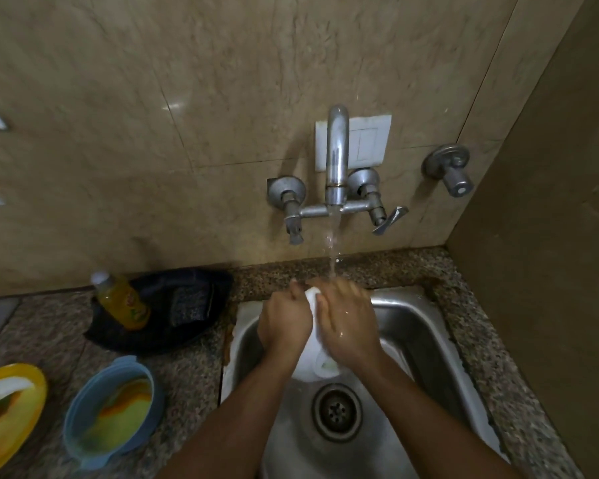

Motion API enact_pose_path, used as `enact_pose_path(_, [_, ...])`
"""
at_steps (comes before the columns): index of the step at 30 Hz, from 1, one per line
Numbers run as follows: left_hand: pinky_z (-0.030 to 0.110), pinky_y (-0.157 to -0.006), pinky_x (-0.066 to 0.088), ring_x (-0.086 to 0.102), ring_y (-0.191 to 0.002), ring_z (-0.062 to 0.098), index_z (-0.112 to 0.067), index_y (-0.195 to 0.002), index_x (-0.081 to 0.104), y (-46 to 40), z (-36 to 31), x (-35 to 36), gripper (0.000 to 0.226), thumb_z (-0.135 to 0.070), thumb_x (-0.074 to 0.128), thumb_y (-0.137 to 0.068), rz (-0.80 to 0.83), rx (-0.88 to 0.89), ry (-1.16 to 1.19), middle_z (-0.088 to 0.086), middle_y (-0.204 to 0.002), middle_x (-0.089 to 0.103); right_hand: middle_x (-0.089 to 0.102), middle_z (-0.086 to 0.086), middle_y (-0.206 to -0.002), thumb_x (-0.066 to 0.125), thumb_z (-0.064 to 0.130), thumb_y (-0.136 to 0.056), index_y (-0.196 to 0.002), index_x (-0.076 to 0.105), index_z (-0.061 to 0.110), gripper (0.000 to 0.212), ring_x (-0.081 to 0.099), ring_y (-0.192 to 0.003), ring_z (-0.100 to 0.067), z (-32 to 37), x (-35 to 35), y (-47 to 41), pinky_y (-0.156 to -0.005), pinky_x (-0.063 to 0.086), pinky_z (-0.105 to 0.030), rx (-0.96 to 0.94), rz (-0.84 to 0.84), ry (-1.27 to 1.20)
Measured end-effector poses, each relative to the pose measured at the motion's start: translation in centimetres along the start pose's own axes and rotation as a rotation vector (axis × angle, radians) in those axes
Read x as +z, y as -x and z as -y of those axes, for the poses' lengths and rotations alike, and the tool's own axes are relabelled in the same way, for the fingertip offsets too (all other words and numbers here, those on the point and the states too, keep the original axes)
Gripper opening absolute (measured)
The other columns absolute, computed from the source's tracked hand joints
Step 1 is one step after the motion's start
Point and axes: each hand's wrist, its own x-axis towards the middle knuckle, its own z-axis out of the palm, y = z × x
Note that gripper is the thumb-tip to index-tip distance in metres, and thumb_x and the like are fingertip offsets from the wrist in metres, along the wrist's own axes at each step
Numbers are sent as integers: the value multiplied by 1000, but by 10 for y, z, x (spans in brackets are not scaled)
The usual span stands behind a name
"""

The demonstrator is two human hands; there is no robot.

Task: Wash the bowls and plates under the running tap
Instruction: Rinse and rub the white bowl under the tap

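Gripping a smooth white bowl [313, 361] from both sides, left hand [284, 326] and right hand [348, 326] curl fingers around it under the tap [337, 157]; left of the fingers, a blue bowl [113, 409] holds residue.

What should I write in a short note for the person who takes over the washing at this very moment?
Left hand: grips the white bowl from its left side.
Right hand: lies on the bowl's other side, fingers up under the water stream; whether it grips or rubs, I cannot tell.
The bowl is held over the sink, above the drain. The tap is running.
Left to do: the blue bowl and the yellow dish on the counter still show coloured residue.
The soap bottle stands left of the sink, on a dark tray.
Finished: nothing that I can see yet.
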Motion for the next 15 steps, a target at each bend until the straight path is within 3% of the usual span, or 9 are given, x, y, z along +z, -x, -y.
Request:
enact_pose_path(2, [31, -73, 43, 61, -86, 28, -8, -95, 71, 3, 1, 2, 53, -44, 31, -102, 5, 14, -24, 12, -99, 70, 65, 1, -99, 33, 32, -98, -103, 65, 19, 35, 57, -91, -17, -12, 3, 2, -80, 44, -34, 106, -14, -158])
enact_pose_path(4, [31, -72, 41, 61, -86, 28, -8, -93, 71, 6, 6, 3, 53, -42, 31, -102, 15, 7, -28, 12, -98, 70, 68, -1, -98, 38, 26, -97, -95, 68, 17, 31, 61, -94, -21, -24, 6, -6, -79, 42, -31, 417, -13, -384])
enact_pose_path(6, [32, -72, 41, 62, -90, 31, -8, -92, 71, 8, 12, 4, 52, -41, 32, -102, 13, -6, -16, 13, -98, 70, 66, -6, -112, 39, 17, -100, -106, 68, 13, 30, 59, -107, -26, -25, 7, -14, -83, 40, -27, 608, 198, -363])
enact_pose_path(8, [32, -73, 41, 62, -93, 33, -6, -94, 70, 6, 16, 2, 50, -40, 34, -102, -1, -53, 36, 15, -100, 70, 67, -6, -109, 35, 23, -103, -105, 66, 16, 32, 59, -99, -23, -11, 9, -13, -84, 43, -31, 508, 149, -138])
enact_pose_path(11, [31, -73, 39, 62, -95, 35, -4, -97, 70, 2, 18, 3, 51, -40, 34, -101, -16, -96, 99, 17, -103, 69, 66, -3, -100, 28, 32, -100, -103, 66, 16, 41, 56, -94, -21, 5, 13, 2, -86, 44, -37, 177, -54, -122])
enact_pose_path(12, [31, -74, 39, 62, -96, 36, -4, -97, 70, 3, 19, 2, 51, -41, 35, -101, -25, -93, 99, 17, -103, 69, 65, -3, -104, 27, 33, -101, -107, 66, 16, 43, 56, -97, -21, -2, 14, 3, -87, 44, -37, 200, -33, -190])
enact_pose_path(15, [33, -77, 44, 63, -94, 35, -3, -95, 72, 3, 24, 1, 50, -37, 36, -102, -68, -102, 178, 17, -100, 70, 60, 1, -124, 27, 39, -104, -123, 59, 22, 41, 54, -118, -21, -16, 20, 7, -98, 41, -35, 520, -43, -421])
